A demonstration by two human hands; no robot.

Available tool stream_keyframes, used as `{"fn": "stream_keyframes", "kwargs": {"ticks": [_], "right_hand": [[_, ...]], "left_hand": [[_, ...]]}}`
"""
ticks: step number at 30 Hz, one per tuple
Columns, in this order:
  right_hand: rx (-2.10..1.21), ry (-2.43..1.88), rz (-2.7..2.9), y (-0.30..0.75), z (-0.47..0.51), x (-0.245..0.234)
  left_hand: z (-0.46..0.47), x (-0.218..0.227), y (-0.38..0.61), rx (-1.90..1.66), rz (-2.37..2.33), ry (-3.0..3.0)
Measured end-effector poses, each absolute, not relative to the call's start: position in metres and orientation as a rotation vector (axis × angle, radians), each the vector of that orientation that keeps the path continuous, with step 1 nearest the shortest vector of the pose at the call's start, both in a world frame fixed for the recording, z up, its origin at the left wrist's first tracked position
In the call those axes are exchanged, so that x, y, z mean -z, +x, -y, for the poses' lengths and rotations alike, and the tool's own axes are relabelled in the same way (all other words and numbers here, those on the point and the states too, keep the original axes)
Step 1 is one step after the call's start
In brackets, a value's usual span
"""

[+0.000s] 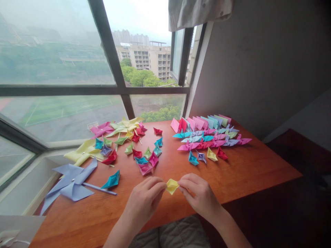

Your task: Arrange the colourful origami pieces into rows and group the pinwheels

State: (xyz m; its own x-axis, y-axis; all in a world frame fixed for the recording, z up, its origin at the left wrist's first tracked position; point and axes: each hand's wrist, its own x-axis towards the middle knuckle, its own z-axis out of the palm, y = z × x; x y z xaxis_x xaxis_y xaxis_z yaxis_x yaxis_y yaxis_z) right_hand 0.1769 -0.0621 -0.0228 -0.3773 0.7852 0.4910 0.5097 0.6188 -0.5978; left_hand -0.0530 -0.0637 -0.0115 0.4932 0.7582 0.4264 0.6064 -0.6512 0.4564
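A small yellow folded paper boat (172, 186) is held between my two hands above the front part of the wooden table. My left hand (150, 193) pinches its left tip, fingers closed. At the opposite tip, my right hand (198, 193) grips it the same way. Its middle is spread wide, facing up. Beyond my hands lie more paper boats: a pink one (145, 168) and a magenta one (153, 159) nearest my left hand, and a short row with a blue one (193, 158), a purple one (201, 156), a yellow one (212, 154) and a red one (222, 153).
Several paper pinwheels, including a lavender one (73, 182) on a stick and a pale yellow one (84, 151), lie at the left. Rows of paper cranes (207, 139) fill the back right of the table (248, 172). A window (124, 90) borders the far side, a grey wall the right.
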Motion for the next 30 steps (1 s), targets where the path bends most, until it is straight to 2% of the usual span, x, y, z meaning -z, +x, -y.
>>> {"fn": "stream_keyframes", "kwargs": {"ticks": [7, 12, 17, 23, 30], "right_hand": [[-0.273, -1.103, 1.972, 0.208, 0.062, 0.028], [0.178, -1.441, 1.721, 0.285, 0.048, 0.033], [0.545, -1.754, 1.580, 0.367, 0.027, 0.058], [0.638, -1.817, 1.637, 0.399, 0.004, 0.087], [0.621, -1.788, 1.684, 0.399, -0.007, 0.091]], "left_hand": [[0.046, 0.017, -0.054, -1.009, -1.160, 2.444], [0.035, 0.022, -0.067, -1.047, -1.284, 2.436], [0.035, 0.026, -0.069, -1.142, -1.383, 2.327], [0.036, 0.026, -0.066, -1.146, -1.427, 2.318], [0.036, 0.025, -0.070, -1.205, -1.525, 2.275]]}}
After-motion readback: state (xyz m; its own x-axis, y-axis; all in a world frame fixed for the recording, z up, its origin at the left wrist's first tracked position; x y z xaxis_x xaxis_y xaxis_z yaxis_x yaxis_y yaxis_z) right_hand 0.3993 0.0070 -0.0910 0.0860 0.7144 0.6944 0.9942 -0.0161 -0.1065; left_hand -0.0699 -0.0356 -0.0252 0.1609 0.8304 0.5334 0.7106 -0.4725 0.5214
